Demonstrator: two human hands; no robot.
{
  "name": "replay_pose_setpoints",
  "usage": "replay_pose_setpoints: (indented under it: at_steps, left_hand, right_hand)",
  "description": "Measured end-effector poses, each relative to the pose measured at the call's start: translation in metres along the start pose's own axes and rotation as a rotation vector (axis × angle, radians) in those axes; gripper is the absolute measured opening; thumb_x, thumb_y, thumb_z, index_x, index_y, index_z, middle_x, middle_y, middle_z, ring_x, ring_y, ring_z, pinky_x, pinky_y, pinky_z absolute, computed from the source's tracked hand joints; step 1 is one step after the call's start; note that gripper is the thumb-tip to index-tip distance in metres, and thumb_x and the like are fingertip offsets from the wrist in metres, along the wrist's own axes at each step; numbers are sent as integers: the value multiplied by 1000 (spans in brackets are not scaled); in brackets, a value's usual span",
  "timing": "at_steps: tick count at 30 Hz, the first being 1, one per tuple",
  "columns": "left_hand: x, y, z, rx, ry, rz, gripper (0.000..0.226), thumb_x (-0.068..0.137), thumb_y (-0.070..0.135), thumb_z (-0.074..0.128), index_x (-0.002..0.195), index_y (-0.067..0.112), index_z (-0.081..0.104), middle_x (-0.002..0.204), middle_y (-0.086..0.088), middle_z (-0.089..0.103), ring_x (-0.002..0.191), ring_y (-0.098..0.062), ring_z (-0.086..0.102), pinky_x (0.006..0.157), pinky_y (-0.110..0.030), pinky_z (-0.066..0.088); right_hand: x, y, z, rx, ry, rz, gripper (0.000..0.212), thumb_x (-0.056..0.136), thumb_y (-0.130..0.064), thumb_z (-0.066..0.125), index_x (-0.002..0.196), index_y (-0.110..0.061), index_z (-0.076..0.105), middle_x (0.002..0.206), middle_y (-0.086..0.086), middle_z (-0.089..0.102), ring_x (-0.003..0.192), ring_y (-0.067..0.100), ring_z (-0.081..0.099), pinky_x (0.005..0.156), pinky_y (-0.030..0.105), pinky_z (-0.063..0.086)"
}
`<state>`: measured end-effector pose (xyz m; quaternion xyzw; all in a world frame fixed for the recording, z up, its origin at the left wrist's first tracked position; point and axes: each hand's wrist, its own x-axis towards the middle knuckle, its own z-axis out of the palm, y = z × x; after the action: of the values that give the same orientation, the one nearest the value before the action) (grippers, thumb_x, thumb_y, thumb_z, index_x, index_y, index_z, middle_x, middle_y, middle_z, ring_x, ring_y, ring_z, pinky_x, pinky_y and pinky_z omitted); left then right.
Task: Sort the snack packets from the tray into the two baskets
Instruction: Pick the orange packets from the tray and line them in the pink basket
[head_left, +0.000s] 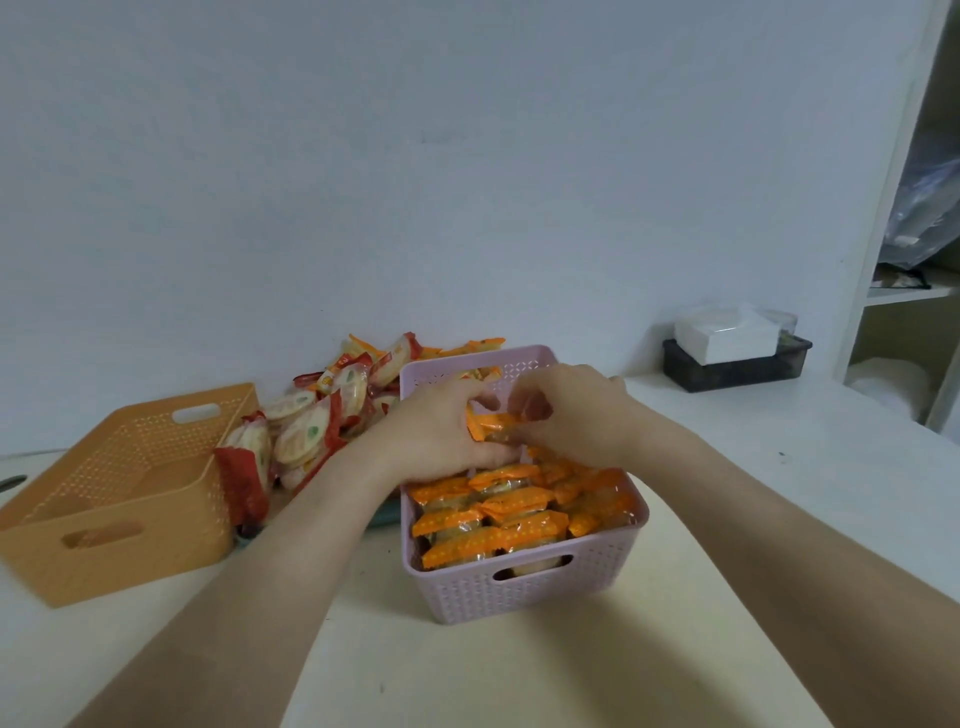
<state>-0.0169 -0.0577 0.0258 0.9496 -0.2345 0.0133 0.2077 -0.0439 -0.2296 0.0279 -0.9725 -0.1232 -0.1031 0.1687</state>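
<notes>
A pink basket (524, 590) stands in the middle of the table, filled with several orange packets (485, 525) in rows. Over its far half, my left hand (436, 428) and my right hand (566, 413) both hold one orange packet (491, 423) between their fingertips. To the left stands an orange basket (119, 540) with nothing visible inside. Between the two baskets lies a heap of red-and-white packets (322, 421) on a tray that is almost wholly hidden under them; only a dark teal edge (384, 512) shows.
A dark tissue box (737, 358) with white tissues sits at the back right by the wall. A white shelf unit (883, 260) rises at the right edge. A dark object (11, 483) pokes in at the far left.
</notes>
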Motion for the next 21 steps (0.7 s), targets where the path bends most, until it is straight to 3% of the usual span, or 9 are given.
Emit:
replay_pose_setpoints:
  at_steps: [4,6,8,11,13,17,21]
  left_hand:
    - [-9,1,-24,70,-214,-64,69,80,36,71,141,32,39,115,8,60,95,-13,66,87,-38,56]
    - [-13,1,-26,173,-124,-26,56,84,34,69,136,28,49,116,7,62,92,-9,64,82,-30,55]
    - [-18,-1,-22,299,52,43,35,89,37,65,122,25,63,102,10,67,82,-2,60,69,-18,46]
    - [-24,-6,-12,361,100,85,26,92,45,57,106,28,70,83,16,64,71,0,55,58,-17,38]
    - [-27,-13,-6,296,78,80,33,92,54,50,105,31,69,84,14,67,75,-2,59,63,-23,46]
    - [-36,-26,11,170,96,89,59,85,74,30,124,39,56,117,17,64,108,-7,57,92,-43,47]
    - [-42,-26,23,-54,181,94,46,85,66,44,118,40,61,114,18,64,107,-5,57,90,-40,50]
  right_hand:
    - [1,2,4,-21,-62,-35,22,85,-52,60,87,-30,55,85,-15,54,87,14,50,89,44,41]
    - [1,3,2,-7,-111,-62,19,86,-49,59,83,-33,49,79,-17,50,85,15,50,89,46,43]
    - [1,3,-1,-14,-163,-88,15,88,-45,57,86,-34,47,82,-18,50,88,17,51,91,48,44]
    - [-2,1,-4,-20,-205,-121,16,92,-40,54,107,-33,53,107,-12,61,101,17,54,97,51,42]
    - [-5,-1,-4,-17,-225,-125,24,95,-42,48,117,-36,54,119,-12,62,109,15,55,100,51,39]
    - [-16,2,4,-21,-201,-124,34,96,-56,36,122,-42,52,122,-19,60,118,12,52,101,50,28]
    - [-27,3,18,86,-58,-129,34,97,-52,36,122,-39,55,116,-17,63,112,13,56,98,50,38]
